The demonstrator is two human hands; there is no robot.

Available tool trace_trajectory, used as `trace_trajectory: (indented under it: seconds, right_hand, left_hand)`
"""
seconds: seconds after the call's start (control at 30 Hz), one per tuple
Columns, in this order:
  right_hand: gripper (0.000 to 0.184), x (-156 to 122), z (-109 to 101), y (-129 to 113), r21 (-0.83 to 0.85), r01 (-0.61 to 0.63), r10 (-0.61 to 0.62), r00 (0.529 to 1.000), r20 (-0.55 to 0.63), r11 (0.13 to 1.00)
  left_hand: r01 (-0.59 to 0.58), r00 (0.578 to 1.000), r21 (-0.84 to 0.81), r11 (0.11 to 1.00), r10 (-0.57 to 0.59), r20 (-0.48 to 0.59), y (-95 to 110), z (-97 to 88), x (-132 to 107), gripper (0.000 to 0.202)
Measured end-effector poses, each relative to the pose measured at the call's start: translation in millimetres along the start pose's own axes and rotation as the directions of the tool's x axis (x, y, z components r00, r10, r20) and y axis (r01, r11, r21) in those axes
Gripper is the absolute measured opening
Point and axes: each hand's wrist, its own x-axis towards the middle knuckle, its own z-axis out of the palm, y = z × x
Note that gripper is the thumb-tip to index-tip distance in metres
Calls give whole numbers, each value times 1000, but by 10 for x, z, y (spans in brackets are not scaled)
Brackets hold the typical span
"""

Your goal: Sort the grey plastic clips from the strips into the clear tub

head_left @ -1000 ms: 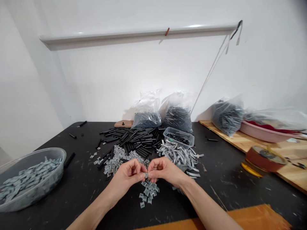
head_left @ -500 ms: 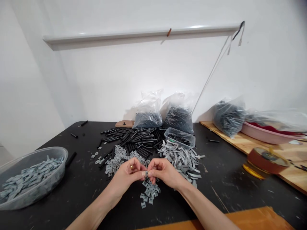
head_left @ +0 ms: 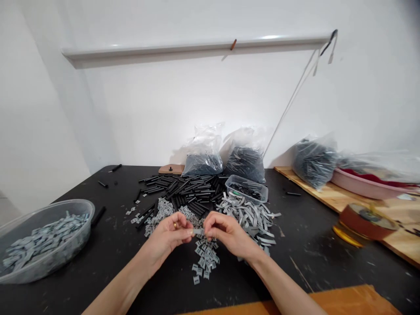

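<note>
A short grey plastic strip (head_left: 198,231) spans the gap between my hands above the table. My left hand (head_left: 172,234) pinches its left end between thumb and forefinger. At the other end, the closed fingers of my right hand (head_left: 226,232) grip the strip; the fingertips partly hide it. Below lies a small pile of grey square clips (head_left: 206,256) with slots. Beyond my left hand is a heap of smaller light-grey clips (head_left: 163,211). Curved grey strips (head_left: 252,214) lie in a pile beyond my right hand.
Black tubes (head_left: 187,188) lie heaped behind, before two plastic bags (head_left: 244,162). A clear tub (head_left: 247,189) holds small black parts. At left stands a bowl (head_left: 88,218) of grey pieces. To the right are a tape roll (head_left: 364,223) and a wooden board (head_left: 303,186).
My hands have drawn slightly apart, and the grey strip now shows between them. The piles look unchanged; the view has shifted a little.
</note>
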Motion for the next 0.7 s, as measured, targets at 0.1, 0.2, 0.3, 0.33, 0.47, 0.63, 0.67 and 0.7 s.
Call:
trace_trajectory:
  seconds: [0.1, 0.2, 0.3, 0.33, 0.47, 0.63, 0.67, 0.7]
  right_hand:
    - [18, 6, -4, 14, 185, -33, 39, 999, -30, 982]
    - [21, 14, -3, 49, 285, -38, 56, 997, -57, 958]
    - [22, 21, 13, 71, 340, -54, 75, 996, -48, 939]
    - [22, 22, 24, 75, 353, -64, 82, 996, -37, 934]
    - [20, 25, 78, 99, 361, -76, 90, 996, -23, 929]
    - [18, 39, 115, 152, 301, -66, 91, 994, -68, 951]
    - [19, 40, 114, 156, 320, -76, 106, 992, -76, 944]
    - [21, 41, 110, 157, 347, -86, 121, 989, -81, 934]
  left_hand:
    - [-29, 999, -61, 998, 27, -23, 49, -30, -5, 22]
    - [-13, 1000, -39, 999, 13, 3, 8, 13, 6, 27]
    - [-26, 999, 29, 999, 25, 44, -87, 75, 34, 23]
    - [-39, 998, 39, 998, 37, 48, -118, 87, 44, 23]
    - [-91, 996, 79, 993, 90, 22, -179, 97, 65, 21]
    - [-129, 992, 168, 977, 129, 12, -126, 120, 33, 16]
    - [-129, 992, 174, 976, 130, 9, -111, 127, 25, 16]
    - [-125, 992, 174, 977, 127, 3, -100, 132, 19, 17]
